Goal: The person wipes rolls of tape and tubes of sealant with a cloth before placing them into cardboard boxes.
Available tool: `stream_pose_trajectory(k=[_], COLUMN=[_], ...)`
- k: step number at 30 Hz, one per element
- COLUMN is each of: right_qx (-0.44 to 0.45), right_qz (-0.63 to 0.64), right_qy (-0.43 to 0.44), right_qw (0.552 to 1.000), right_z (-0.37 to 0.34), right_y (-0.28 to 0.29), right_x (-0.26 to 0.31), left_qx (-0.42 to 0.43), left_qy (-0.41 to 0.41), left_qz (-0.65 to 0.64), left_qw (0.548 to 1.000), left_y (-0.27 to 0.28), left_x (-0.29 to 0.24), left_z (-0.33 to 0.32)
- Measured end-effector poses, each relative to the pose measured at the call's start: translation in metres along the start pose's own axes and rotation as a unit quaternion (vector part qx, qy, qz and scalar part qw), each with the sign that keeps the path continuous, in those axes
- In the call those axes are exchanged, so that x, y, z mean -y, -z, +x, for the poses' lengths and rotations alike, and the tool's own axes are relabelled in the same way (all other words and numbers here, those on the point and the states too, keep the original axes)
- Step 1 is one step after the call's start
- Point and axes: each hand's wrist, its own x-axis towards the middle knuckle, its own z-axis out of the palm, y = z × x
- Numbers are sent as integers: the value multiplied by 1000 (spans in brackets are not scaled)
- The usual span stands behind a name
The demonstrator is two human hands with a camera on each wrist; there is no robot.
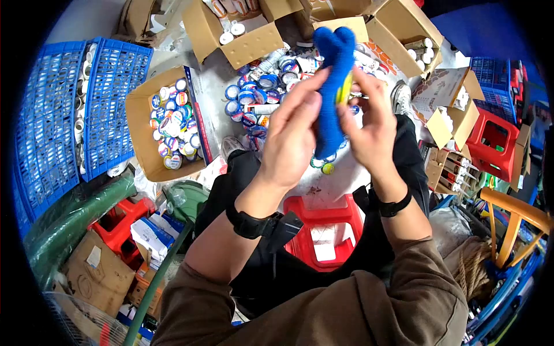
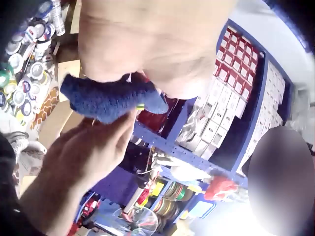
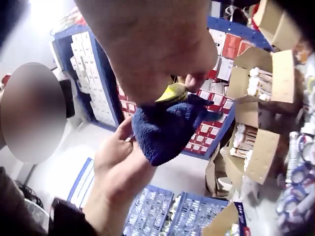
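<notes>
A fuzzy blue cloth (image 1: 333,109), bunched into a long upright bundle, is held up in front of the person between both hands. My left hand (image 1: 293,135) grips its left side, thumb along the cloth. From the other side my right hand (image 1: 374,124) holds the bundle, fingers bent around its edge. A bright yellow piece (image 1: 344,89) shows at the cloth's right side, by the right fingers. In the right wrist view the yellow piece (image 3: 172,92) sits at the top of the cloth (image 3: 167,130), partly hidden by the right hand.
Many small round tubs (image 1: 254,95) lie heaped on the floor ahead. A cardboard box (image 1: 138,135) of tubs stands left, beside blue crates (image 1: 109,109). More open boxes (image 1: 254,46) stand at the back. A red stool (image 1: 294,225) is between the legs.
</notes>
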Motion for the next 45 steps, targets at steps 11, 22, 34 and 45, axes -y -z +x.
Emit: stream_pose_trajectory(k=[11,22,34,45], right_qx=[139,21,88,223], right_qz=[136,-70,135,292], right_qy=[-5,183,-51,-321], right_qw=[981,980,986,873], right_z=[-5,4,4,-42], right_y=[-1,-8,-43,-191], right_x=[10,8,28,-82], left_qx=[-75,-108,-269,-277], left_qy=[25,27,-14,-179], left_qz=[16,-106,90,71], left_qw=[997,988,959,941], left_y=[4,-2,23,53], left_x=[6,4,-23,-45], left_z=[19,9,5,-7])
